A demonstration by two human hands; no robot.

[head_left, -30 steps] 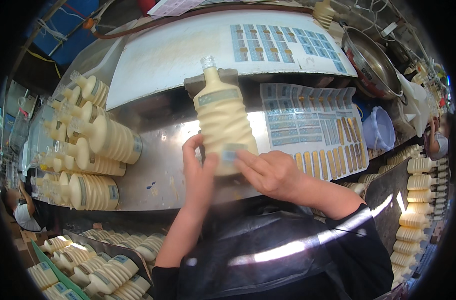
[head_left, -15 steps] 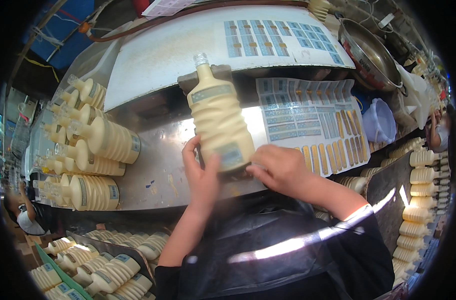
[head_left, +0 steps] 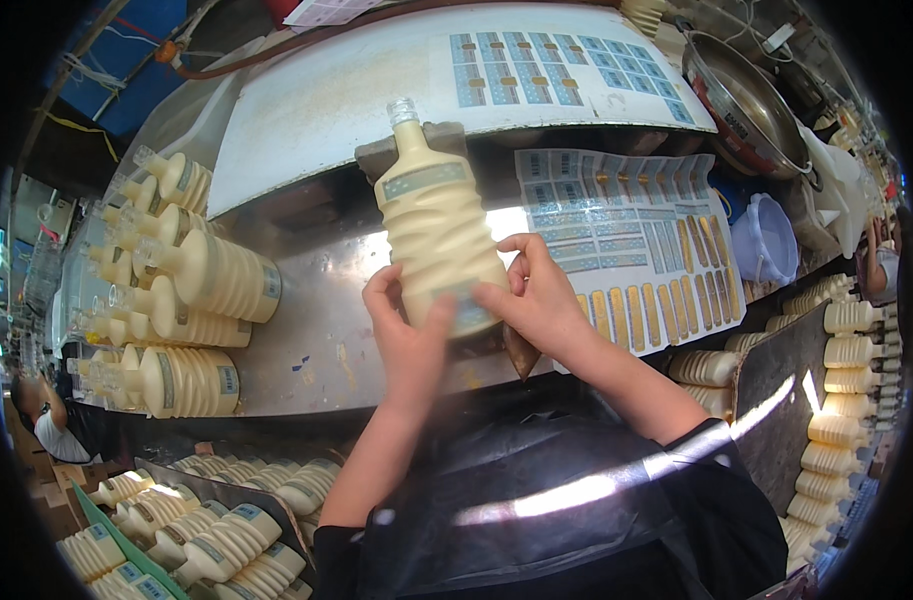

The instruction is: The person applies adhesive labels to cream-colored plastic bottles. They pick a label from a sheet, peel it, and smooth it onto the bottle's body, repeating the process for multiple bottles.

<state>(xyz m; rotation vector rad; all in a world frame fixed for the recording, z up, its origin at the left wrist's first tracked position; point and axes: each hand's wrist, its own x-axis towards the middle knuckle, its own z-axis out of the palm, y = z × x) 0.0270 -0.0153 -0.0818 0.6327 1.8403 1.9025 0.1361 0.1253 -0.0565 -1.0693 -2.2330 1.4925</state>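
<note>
A cream bottle (head_left: 438, 240) with wavy ridges and a clear threaded neck lies tilted, its neck away from me, against a grey block (head_left: 444, 138). My left hand (head_left: 408, 330) grips its lower left side, the thumb blurred over the front. At its lower right edge, my right hand (head_left: 541, 300) is closed, thumb on the front and fingers curled by the side. A pale blue label shows on the shoulder; another near the base is partly covered by my thumbs. Below my right hand is a brown pointed piece (head_left: 521, 355) I cannot identify.
Sticker sheets (head_left: 626, 240) with blue and gold labels lie to the right, beside a lilac bucket (head_left: 763, 240). More labels rest on the white board (head_left: 326, 120). Similar bottles (head_left: 226, 275) are stacked at left; crates of bottles (head_left: 231, 545) stand below. A metal pan (head_left: 741, 95) is far right.
My right hand has moved up from the bottle's lower corner onto its lower right side. The brown piece has come into sight. My left hand and the bottle stay nearly in place.
</note>
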